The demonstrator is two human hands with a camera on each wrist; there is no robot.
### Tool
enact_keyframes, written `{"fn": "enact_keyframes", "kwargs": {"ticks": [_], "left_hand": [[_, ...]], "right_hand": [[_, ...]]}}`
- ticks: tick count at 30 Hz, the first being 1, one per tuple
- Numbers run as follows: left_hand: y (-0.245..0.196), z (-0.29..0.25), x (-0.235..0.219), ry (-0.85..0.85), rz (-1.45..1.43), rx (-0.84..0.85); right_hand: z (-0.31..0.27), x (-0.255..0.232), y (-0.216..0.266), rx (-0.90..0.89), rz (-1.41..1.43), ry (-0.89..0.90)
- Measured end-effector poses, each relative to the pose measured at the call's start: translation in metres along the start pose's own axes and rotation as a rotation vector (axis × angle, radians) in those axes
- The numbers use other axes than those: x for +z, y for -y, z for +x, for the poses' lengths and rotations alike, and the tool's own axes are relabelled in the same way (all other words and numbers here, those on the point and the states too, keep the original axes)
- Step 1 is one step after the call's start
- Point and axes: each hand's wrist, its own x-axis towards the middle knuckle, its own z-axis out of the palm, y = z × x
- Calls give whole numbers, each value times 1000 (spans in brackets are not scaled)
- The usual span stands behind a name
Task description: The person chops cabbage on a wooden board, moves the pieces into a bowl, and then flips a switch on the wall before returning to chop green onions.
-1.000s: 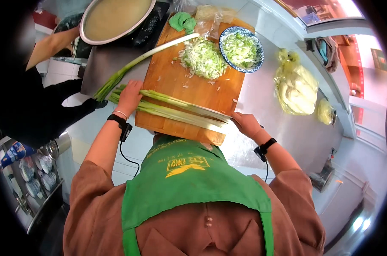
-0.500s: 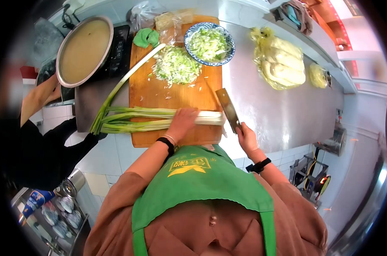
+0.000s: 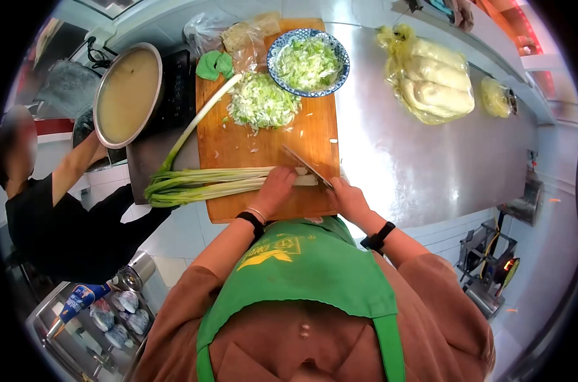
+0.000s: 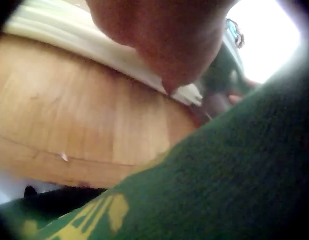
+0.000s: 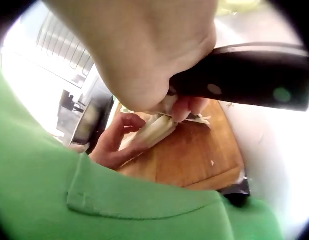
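A bundle of long green onions lies across the wooden cutting board, white ends to the right and leaves over the left edge. My left hand holds the bundle near its white ends, fingers curled over the stalks in the right wrist view. My right hand grips the black handle of a cleaver. Its blade stands on edge across the white ends, just right of my left fingers. A few cut pieces lie beyond the blade in the right wrist view.
Chopped green onion is heaped at the board's far side, beside a patterned bowl of more. A single green onion lies along the left edge. A bag of pale lengths rests right. Another person touches a large pan.
My left hand slid from the leafy end to the white end of the bundle. The cleaver swung out to the right, then came back left across the white ends.
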Motion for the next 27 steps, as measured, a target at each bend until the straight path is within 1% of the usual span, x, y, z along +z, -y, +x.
{"fn": "enact_keyframes", "kwargs": {"ticks": [2, 3, 4, 5, 6, 8, 9, 10, 12, 14, 15, 18, 20, 21, 22, 24, 25, 27], "left_hand": [[1, 3, 4, 26, 9, -35], [-2, 5, 4, 43, 13, -68], [-6, 5, 3, 39, 12, -71], [-8, 7, 0, -7, 14, -55], [-7, 8, -1, -51, 17, -34], [-3, 12, -1, -42, -3, 14], [-1, 10, 1, -27, -32, 49], [0, 9, 4, -29, -40, 60], [2, 9, 13, -118, 4, 86], [4, 6, 20, -151, 16, 89], [4, 6, 19, -168, 37, 92], [3, 6, 18, -155, 26, 52], [6, 6, 21, -158, 8, 71], [8, 6, 21, -157, -2, 92], [9, 6, 20, -160, -3, 92], [7, 5, 17, -29, -2, 35], [10, 6, 19, -38, -3, 37], [10, 4, 26, -190, 21, 104]], "right_hand": [[4, 1, -11, -21, 10, 44], [4, -4, -8, -23, 9, 48], [4, -10, -4, -68, -2, 51], [6, -16, 0, -115, -15, 49], [7, -21, 6, -119, -19, 41], [2, -26, 19, -54, -63, 76], [-2, -26, 24, -40, -66, 65], [-3, -29, 25, -66, -96, 77], [-8, -35, 28, -94, -150, 94], [-12, -39, 33, -96, -181, 159], [-11, -36, 33, -98, -190, 162], [-5, -11, 20, -116, -238, 131], [18, 13, 8, -165, -316, 39], [26, 17, 10, -192, -280, -24], [33, 10, 15, -194, -283, -24], [38, -8, 29, -63, -295, 210], [33, -15, 34, -66, -303, 208], [11, -22, 42, -27, -339, 214]]}}
